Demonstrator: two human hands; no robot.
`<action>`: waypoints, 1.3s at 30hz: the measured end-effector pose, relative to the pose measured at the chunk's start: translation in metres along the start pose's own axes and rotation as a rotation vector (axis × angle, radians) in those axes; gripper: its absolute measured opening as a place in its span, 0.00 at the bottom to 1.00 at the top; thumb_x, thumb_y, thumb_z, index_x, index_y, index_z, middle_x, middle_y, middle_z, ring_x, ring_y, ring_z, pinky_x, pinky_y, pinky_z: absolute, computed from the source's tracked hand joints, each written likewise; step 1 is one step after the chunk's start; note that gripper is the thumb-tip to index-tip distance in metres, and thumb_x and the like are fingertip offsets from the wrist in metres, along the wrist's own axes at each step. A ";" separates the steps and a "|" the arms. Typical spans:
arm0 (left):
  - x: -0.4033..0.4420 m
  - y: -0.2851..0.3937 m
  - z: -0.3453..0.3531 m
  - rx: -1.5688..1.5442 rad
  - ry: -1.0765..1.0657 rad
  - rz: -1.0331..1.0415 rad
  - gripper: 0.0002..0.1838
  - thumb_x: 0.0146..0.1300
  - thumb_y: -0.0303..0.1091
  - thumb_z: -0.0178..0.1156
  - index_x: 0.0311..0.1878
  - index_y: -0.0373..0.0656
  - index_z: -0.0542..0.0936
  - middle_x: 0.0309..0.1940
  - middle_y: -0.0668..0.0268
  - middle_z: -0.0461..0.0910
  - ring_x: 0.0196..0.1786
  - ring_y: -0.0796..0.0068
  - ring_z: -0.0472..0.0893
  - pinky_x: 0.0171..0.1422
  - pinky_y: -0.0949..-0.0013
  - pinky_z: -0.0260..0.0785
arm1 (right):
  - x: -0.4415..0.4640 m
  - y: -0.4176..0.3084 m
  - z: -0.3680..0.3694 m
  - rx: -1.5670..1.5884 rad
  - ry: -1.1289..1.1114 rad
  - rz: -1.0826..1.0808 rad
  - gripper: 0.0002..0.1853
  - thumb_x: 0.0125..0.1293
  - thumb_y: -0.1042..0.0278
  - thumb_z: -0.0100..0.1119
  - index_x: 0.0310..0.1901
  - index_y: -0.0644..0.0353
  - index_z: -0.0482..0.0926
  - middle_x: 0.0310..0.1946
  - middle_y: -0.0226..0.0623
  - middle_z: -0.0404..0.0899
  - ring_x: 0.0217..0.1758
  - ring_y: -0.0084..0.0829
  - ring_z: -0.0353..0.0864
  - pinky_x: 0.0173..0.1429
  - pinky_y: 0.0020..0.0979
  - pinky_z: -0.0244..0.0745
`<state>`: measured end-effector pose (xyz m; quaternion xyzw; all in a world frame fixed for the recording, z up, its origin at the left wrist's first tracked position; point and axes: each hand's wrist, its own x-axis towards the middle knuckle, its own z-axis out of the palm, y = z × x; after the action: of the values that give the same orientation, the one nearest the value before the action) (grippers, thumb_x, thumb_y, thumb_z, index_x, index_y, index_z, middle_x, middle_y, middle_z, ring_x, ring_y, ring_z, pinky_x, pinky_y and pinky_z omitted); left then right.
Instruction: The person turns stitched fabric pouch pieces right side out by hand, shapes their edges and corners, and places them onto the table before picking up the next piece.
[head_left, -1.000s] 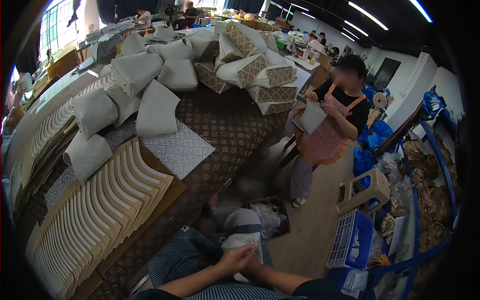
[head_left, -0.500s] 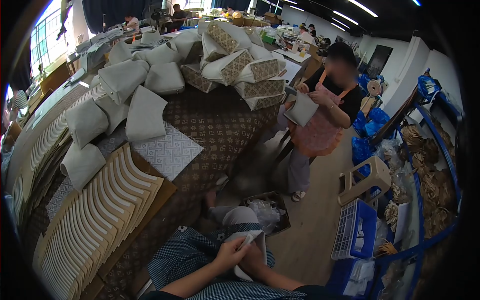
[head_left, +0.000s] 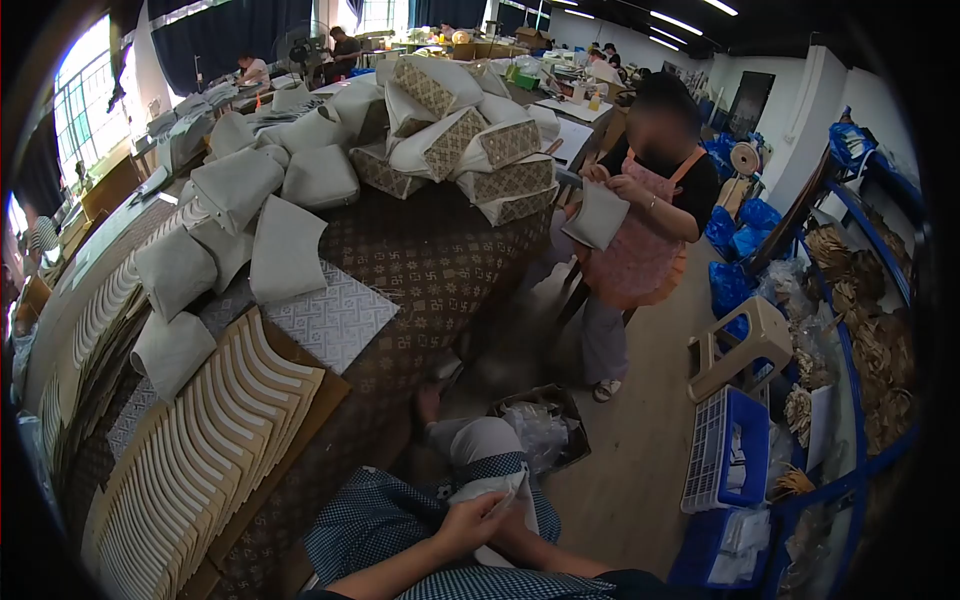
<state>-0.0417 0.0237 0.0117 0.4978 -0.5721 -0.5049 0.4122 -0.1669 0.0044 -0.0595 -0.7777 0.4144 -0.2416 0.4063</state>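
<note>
Over my lap, my left hand (head_left: 467, 525) pinches the edge of a pale grey leather-like bag piece (head_left: 488, 488). Close against it, my right hand (head_left: 517, 532) grips the same piece, with its fingers partly hidden by the left hand and the folded material. The piece rests on my checked apron (head_left: 370, 520). On the table to the left are stacked curved tan strips with pale bands (head_left: 225, 440), nearest my left arm.
Several grey bag bodies (head_left: 235, 185) are heaped on the patterned tabletop (head_left: 430, 270). A co-worker (head_left: 640, 220) handles a grey piece across from me. A box of clear plastic (head_left: 540, 430), a beige stool (head_left: 740, 345), blue crates (head_left: 735, 450) and a blue-framed rack (head_left: 850, 370) stand nearby.
The view has shifted slightly. The upper edge of the bag piece now stands higher above my fingers, and both hands remain close together on it.
</note>
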 end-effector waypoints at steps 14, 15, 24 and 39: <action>-0.004 -0.036 -0.001 -0.120 0.090 -0.153 0.16 0.68 0.32 0.59 0.55 0.33 0.78 0.33 0.69 0.82 0.35 0.86 0.77 0.40 0.78 0.71 | 0.002 -0.013 -0.003 0.017 -0.100 -0.164 0.07 0.57 0.71 0.59 0.37 0.60 0.79 0.34 0.41 0.83 0.40 0.43 0.83 0.40 0.39 0.76; -0.003 -0.034 -0.002 -0.141 0.087 -0.170 0.16 0.68 0.32 0.59 0.55 0.33 0.78 0.33 0.70 0.82 0.35 0.86 0.77 0.40 0.78 0.71 | 0.003 -0.016 -0.005 -0.003 -0.100 -0.165 0.07 0.57 0.71 0.58 0.37 0.61 0.79 0.34 0.41 0.83 0.40 0.43 0.84 0.40 0.39 0.76; 0.006 -0.016 0.003 0.000 0.113 -0.031 0.16 0.67 0.34 0.60 0.54 0.36 0.80 0.33 0.61 0.85 0.33 0.77 0.83 0.39 0.72 0.74 | 0.004 -0.017 -0.007 0.129 -0.067 -0.034 0.10 0.61 0.72 0.57 0.44 0.64 0.77 0.43 0.45 0.81 0.47 0.41 0.82 0.44 0.36 0.75; 0.010 0.068 -0.074 0.122 0.536 0.252 0.12 0.67 0.28 0.53 0.51 0.37 0.79 0.46 0.60 0.80 0.50 0.69 0.77 0.57 0.65 0.69 | 0.008 -0.032 -0.040 0.303 0.006 0.115 0.11 0.64 0.70 0.56 0.46 0.64 0.77 0.44 0.42 0.81 0.46 0.37 0.81 0.45 0.35 0.75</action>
<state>0.0185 0.0014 0.0901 0.5624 -0.5297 -0.2652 0.5769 -0.1767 -0.0089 -0.0107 -0.6818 0.4181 -0.2800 0.5310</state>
